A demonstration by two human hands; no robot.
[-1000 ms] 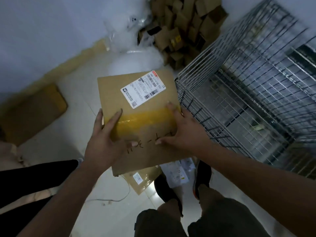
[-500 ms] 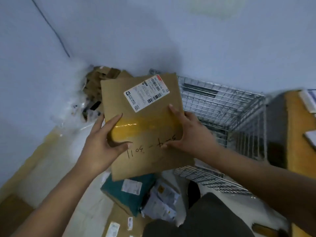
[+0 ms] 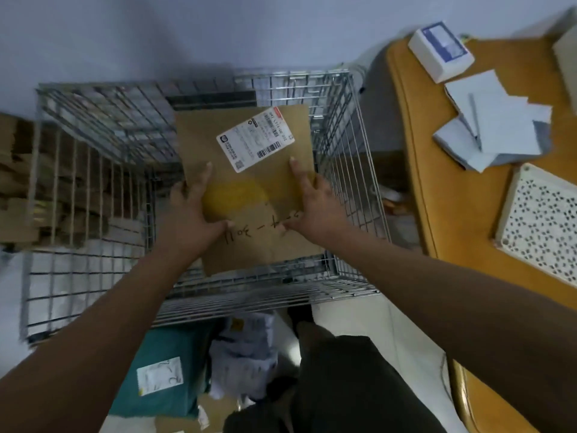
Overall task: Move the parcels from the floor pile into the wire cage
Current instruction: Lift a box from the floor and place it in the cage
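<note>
A flat brown cardboard parcel [image 3: 249, 189] with a white shipping label, yellow tape and handwritten numbers is held over the open top of the wire cage [image 3: 78, 170]. My left hand [image 3: 190, 214] grips its left edge and my right hand [image 3: 312, 204] grips its right edge. The parcel sits inside the cage's outline, toward its right half. On the floor in front of the cage lie more parcels: a teal bag [image 3: 165, 370] with a white label and a crumpled grey-white bag [image 3: 243, 360].
A yellow-brown table [image 3: 437, 195] stands right of the cage, carrying a white box [image 3: 440, 51], loose papers [image 3: 496, 120] and a perforated white tray [image 3: 543, 223]. Stacked cardboard [image 3: 12, 182] shows behind the cage's left wall. My dark-trousered leg [image 3: 343, 385] is below.
I have turned right and brought the brown parcel from beside the cage to over its open top. Both hands keep the same grip on it.
</note>
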